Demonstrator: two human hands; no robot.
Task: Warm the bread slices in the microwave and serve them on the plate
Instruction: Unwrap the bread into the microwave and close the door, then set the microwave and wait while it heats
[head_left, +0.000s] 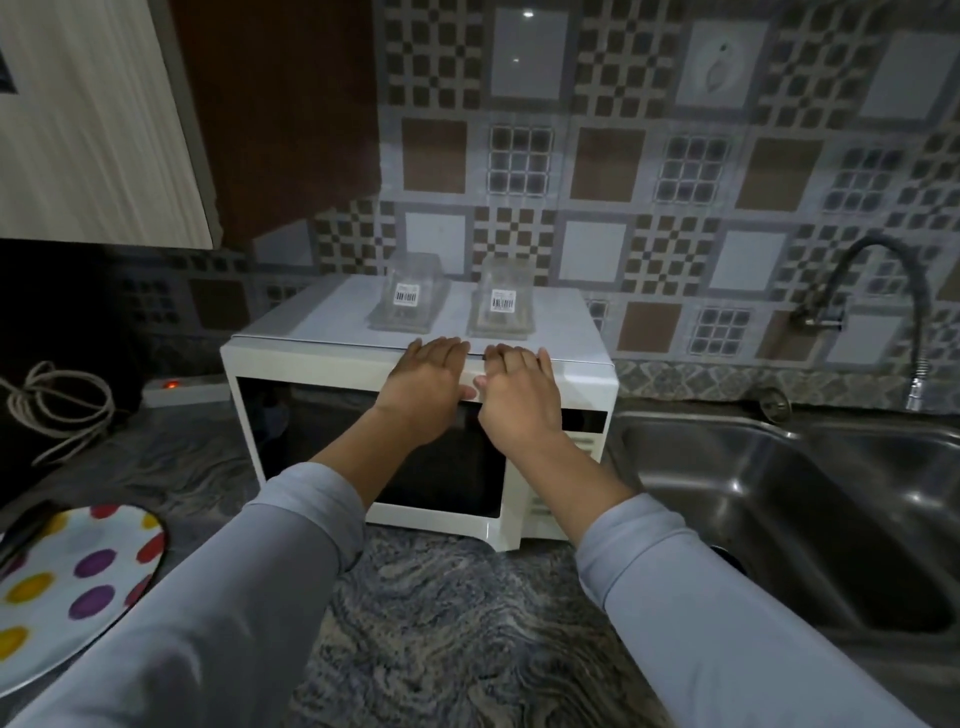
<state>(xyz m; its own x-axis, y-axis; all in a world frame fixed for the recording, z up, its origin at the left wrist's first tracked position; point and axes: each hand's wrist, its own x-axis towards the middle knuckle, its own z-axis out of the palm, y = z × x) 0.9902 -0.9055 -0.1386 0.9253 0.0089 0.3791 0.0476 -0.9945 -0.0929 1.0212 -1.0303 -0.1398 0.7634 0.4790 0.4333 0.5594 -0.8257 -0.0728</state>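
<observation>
A white microwave (332, 364) stands on the grey marbled counter with its dark door closed. My left hand (428, 382) lies flat against the top front edge of the microwave, fingers straight. My right hand (519, 395) rests beside it on the same edge, its fingers bent over the top rim. A white plate (78, 587) with coloured dots sits at the lower left of the counter, nothing on the part I can see. No bread slices are visible.
Two clear plastic containers (408, 306) (501, 306) with barcode labels stand on the microwave's top. A steel sink (779, 499) with a flexible tap (914, 384) lies to the right. A power strip (182, 389) and coiled cable (57, 410) sit at left.
</observation>
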